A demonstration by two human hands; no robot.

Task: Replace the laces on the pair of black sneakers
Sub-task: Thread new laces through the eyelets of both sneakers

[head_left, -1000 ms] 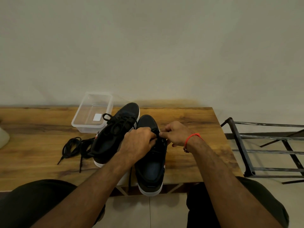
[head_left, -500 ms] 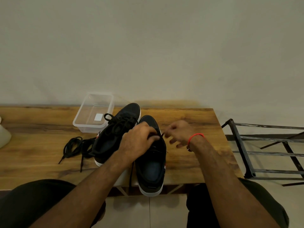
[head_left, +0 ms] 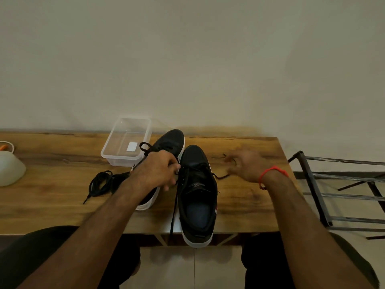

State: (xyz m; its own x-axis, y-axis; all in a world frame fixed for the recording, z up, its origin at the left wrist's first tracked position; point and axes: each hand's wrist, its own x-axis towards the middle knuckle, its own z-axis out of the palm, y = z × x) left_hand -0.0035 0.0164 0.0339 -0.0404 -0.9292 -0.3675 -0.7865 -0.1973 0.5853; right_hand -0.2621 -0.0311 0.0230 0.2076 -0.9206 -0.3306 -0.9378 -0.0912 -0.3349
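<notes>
Left hand (head_left: 159, 171) pinches the lace at the near sneaker's (head_left: 198, 195) eyelets; blurred right hand (head_left: 244, 165), fingers spread, sits right of it, lace end (head_left: 221, 176) between.

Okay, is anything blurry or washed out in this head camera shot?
Head view: the right hand is smeared by motion blur, its fingers indistinct; the left hand and the right sneaker are fairly sharp. Lighting is dim and even, without glare. The wide lens bows the table edge.
</notes>
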